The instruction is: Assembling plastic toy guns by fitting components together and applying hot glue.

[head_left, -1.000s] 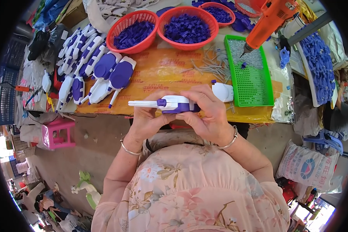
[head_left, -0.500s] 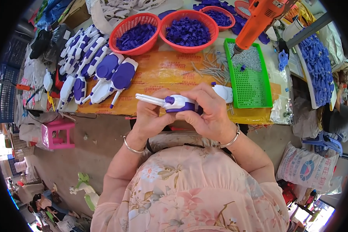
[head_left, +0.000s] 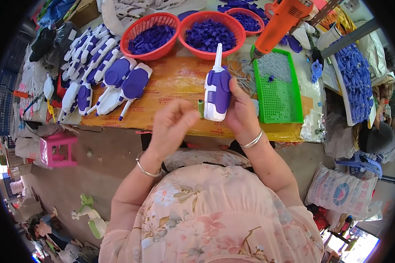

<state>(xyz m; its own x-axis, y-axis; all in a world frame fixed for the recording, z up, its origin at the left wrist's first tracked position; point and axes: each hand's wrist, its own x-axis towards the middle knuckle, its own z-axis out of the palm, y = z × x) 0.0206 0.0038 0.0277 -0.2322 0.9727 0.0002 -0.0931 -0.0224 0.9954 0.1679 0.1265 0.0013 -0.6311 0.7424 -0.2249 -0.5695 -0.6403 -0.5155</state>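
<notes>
The right hand (head_left: 243, 113) holds a purple-and-white device (head_left: 218, 92) along its right side, thumb raised beside the purple body, fingers closed behind it. The device stands nearly upright in the view, over the near part of the bench (head_left: 175, 85), its white spout (head_left: 218, 57) pointing toward the far side and overlapping the front of the middle red basket (head_left: 234, 49) in the view. The left hand (head_left: 173, 127) is just left of the device, apart from it, with fingers loosely curled inward; whether it grips anything I cannot tell. A small green piece (head_left: 201, 108) shows between its fingertips and the device; whether they touch it is unclear. Each wrist wears a silver bangle (head_left: 252, 140).

To the left on the bench lies a pile of similar devices (head_left: 90, 59), purple and white. Beyond are the left basket (head_left: 156, 56), and a smaller basket (head_left: 253, 33) to the right, all three filled with purple parts. Right of the device, loose screws (head_left: 241, 72) lie near a green tray (head_left: 295, 83), which has silver pieces (head_left: 274, 65) heaped in its far half. An orange power driver (head_left: 278, 28) hangs above the tray's far left corner.
</notes>
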